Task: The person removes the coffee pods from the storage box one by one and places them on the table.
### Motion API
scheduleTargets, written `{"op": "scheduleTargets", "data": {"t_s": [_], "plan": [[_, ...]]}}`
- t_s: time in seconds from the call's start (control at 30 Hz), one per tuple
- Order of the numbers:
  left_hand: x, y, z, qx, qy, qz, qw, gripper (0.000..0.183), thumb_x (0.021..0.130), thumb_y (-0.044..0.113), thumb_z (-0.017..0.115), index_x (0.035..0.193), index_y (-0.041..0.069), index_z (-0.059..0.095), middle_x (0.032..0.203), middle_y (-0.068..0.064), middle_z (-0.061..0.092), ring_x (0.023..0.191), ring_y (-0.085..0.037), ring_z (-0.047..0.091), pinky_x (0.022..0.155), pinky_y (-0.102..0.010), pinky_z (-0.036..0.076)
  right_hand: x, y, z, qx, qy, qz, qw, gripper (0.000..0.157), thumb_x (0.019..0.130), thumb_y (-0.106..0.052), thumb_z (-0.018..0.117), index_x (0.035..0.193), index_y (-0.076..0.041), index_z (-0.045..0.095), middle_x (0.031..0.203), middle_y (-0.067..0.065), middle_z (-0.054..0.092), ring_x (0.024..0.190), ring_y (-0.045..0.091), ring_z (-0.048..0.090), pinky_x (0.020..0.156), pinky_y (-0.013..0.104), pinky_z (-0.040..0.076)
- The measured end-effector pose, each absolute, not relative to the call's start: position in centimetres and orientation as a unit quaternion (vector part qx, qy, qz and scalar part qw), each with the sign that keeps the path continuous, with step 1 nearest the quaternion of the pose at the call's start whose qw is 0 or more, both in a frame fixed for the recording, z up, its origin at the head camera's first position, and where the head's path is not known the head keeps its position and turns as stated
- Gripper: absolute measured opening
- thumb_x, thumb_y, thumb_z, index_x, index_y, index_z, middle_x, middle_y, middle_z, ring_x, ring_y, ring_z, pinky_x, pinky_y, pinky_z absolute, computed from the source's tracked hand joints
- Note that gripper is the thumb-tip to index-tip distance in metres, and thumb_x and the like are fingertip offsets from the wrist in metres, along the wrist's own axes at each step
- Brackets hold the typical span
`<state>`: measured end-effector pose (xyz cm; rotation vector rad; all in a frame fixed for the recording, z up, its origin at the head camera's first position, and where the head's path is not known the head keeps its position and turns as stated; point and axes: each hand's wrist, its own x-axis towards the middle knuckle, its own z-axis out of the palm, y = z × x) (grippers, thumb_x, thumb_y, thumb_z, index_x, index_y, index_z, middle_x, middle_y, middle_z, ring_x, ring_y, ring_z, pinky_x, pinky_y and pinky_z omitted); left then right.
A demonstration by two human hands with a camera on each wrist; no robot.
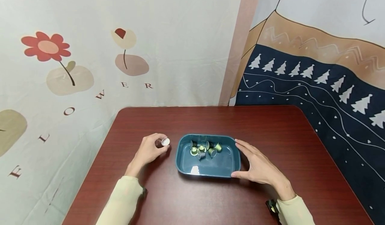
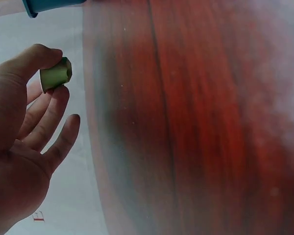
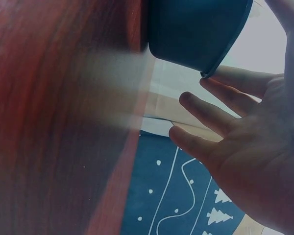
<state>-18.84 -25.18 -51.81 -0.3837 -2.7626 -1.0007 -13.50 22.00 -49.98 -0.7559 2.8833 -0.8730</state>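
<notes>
In the head view my left hand (image 1: 150, 149) pinches a small coffee capsule (image 1: 165, 142) left of the blue-green plastic basin (image 1: 207, 174), its pale lid facing up toward the camera. The left wrist view shows the capsule's green side (image 2: 55, 77) between thumb and fingertips, with the little finger held apart. At the basin's right end rests my right hand (image 1: 258, 165), fingertips on the far corner and thumb at the near corner. Its fingers (image 3: 206, 115) are spread, touching the rim (image 3: 204, 74) in the right wrist view. Several green and dark capsules (image 1: 202, 155) lie inside the basin.
The basin stands on a reddish-brown wooden table (image 1: 192, 201) with rounded far corners. Behind it hangs a pale cloth with flower prints (image 1: 186, 51); a dark blue cloth with white trees (image 1: 294, 91) hangs at the right.
</notes>
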Motion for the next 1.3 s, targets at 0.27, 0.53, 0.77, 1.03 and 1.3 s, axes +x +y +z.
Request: {"op": "scheduleTargets", "data": {"t_s": [0.27, 0.53, 0.77, 1.03, 1.3], "plan": [[-19.8, -25.3, -52.2, -0.126, -0.931, -0.338, 0.059, 0.027, 0.087, 0.011, 0.096, 0.111, 0.011, 0.082, 0.1, -0.004, 0.081, 0.085, -0.015, 0.076, 0.084, -0.032, 0.061, -13.5, 22.0, -50.1, -0.245, 0.927, -0.284, 0.019, 0.114, 0.082, -0.063, 0.097, 0.171, -0.01, 0.048, 0.178, 0.009, 0.047, 0.158, 0.04, 0.053, 0.122, 0.071, 0.051], [-20.3, -25.4, -52.5, -0.132, -0.935, -0.324, 0.058, 0.03, 0.088, 0.009, 0.095, 0.115, 0.008, 0.082, 0.104, -0.007, 0.082, 0.089, -0.017, 0.078, 0.086, -0.035, 0.062, -13.6, 22.0, -50.1, -0.243, 0.927, -0.284, 0.02, 0.115, 0.082, -0.066, 0.096, 0.171, -0.011, 0.048, 0.178, 0.009, 0.047, 0.158, 0.041, 0.053, 0.122, 0.071, 0.051], [-20.5, -25.2, -52.7, -0.138, -0.937, -0.315, 0.057, 0.029, 0.089, 0.008, 0.093, 0.116, 0.009, 0.082, 0.105, -0.007, 0.083, 0.091, -0.018, 0.078, 0.087, -0.038, 0.062, -13.6, 22.0, -50.2, -0.242, 0.927, -0.286, 0.02, 0.115, 0.082, -0.064, 0.097, 0.171, -0.011, 0.048, 0.179, 0.009, 0.046, 0.159, 0.041, 0.052, 0.122, 0.072, 0.05], [-20.5, -25.2, -52.9, -0.14, -0.939, -0.309, 0.062, 0.031, 0.088, 0.007, 0.093, 0.118, 0.009, 0.082, 0.105, -0.006, 0.083, 0.092, -0.02, 0.077, 0.088, -0.041, 0.062, -13.6, 22.0, -50.3, -0.243, 0.927, -0.284, 0.02, 0.115, 0.082, -0.066, 0.095, 0.171, -0.01, 0.048, 0.179, 0.008, 0.046, 0.159, 0.04, 0.052, 0.122, 0.07, 0.051], [-20.1, -25.5, -52.7, -0.147, -0.934, -0.32, 0.05, 0.056, 0.088, 0.009, 0.095, 0.14, 0.003, 0.074, 0.123, -0.014, 0.082, 0.108, -0.029, 0.081, 0.1, -0.054, 0.063, -13.7, 22.0, -50.3, -0.24, 0.927, -0.287, 0.026, 0.115, 0.083, -0.066, 0.095, 0.172, -0.011, 0.047, 0.18, 0.008, 0.045, 0.159, 0.04, 0.052, 0.122, 0.071, 0.05]]}}
